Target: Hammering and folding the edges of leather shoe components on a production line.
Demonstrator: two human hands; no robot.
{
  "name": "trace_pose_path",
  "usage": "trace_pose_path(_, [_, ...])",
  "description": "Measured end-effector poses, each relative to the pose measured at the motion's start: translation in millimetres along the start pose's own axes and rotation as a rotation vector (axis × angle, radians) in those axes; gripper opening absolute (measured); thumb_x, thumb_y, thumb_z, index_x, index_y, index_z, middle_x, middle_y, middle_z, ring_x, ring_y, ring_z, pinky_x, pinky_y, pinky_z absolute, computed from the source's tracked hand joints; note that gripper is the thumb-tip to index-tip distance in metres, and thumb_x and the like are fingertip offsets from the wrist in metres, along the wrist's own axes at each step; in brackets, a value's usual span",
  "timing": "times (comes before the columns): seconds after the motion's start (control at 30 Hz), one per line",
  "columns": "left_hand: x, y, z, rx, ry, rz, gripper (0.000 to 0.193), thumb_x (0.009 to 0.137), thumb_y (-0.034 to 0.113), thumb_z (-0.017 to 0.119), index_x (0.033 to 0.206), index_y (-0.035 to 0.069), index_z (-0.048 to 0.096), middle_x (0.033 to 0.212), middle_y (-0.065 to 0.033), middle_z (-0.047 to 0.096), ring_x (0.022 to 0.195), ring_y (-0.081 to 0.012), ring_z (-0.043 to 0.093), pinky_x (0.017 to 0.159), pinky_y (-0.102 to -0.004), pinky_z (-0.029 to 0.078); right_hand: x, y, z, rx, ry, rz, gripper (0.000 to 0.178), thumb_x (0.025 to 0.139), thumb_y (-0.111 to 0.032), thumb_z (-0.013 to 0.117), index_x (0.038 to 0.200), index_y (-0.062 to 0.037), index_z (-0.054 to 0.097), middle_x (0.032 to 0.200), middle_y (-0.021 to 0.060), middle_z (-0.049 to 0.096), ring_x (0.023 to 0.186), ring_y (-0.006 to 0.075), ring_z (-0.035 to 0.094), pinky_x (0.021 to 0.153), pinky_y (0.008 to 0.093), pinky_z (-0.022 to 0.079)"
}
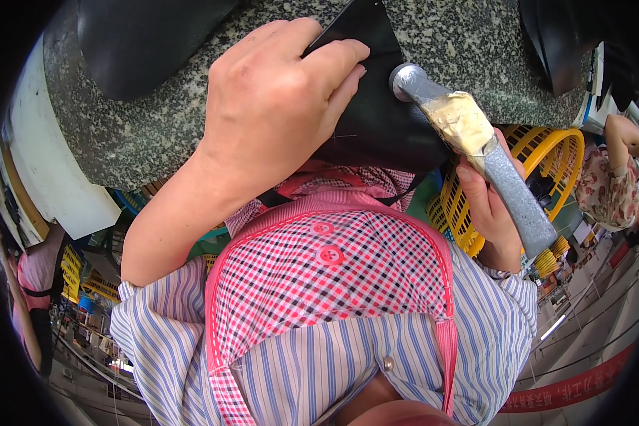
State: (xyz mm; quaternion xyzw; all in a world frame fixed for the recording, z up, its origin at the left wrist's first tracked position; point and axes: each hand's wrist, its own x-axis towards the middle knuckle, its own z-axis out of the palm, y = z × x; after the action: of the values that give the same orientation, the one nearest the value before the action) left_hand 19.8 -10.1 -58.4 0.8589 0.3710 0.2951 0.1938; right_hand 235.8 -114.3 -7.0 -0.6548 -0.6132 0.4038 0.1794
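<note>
My left hand (273,106) is closed on a black leather piece (383,128), its fingers pinching a folded, pointed flap. The leather lies over the near edge of a speckled stone slab (468,42) and hangs down toward my checked apron. My right hand (486,202) grips a hammer (522,202), seen from above, with yellowed tape wrapped round the middle of its grey metal head. The hammer's round face rests on or just over the leather, right of my left fingers; I cannot tell whether they touch. Most of the handle is hidden.
More black leather pieces lie on the slab at far left (149,42) and far right (557,42). A yellow plastic basket (571,160) stands by my right hand. One person's patterned sleeve (607,184) shows at the right, and another person in pink (35,273) at the left.
</note>
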Motion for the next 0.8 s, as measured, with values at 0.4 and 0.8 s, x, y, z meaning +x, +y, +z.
trace_pose_path(0.4, [7,4,-3,0.001,-0.063,0.011,0.018,0.066,0.012,0.072,0.083,0.011,0.067,0.064,-0.0047,0.05,0.057,-0.0214,0.053,0.051,-0.031,0.043,9,-23,-11,0.419,0.452,-0.187,0.028,0.088,-0.018,0.056,0.102,0.0051,0.055,0.086,0.0058,0.057,0.066,0.0069,0.049,0.057,0.0172,0.038])
trace_pose_path(0.8, [3,1,-1,0.005,-0.14,0.042,0.014,0.066,0.012,0.069,0.078,0.011,0.063,0.066,-0.0057,0.047,0.062,-0.0234,0.053,0.052,-0.0339,0.042,20,-21,-20,-0.172,-0.124,0.07,0.009,0.079,-0.004,0.056,0.087,0.0004,0.054,0.062,0.0033,0.048,0.054,0.0127,0.047,0.051,0.0257,0.036])
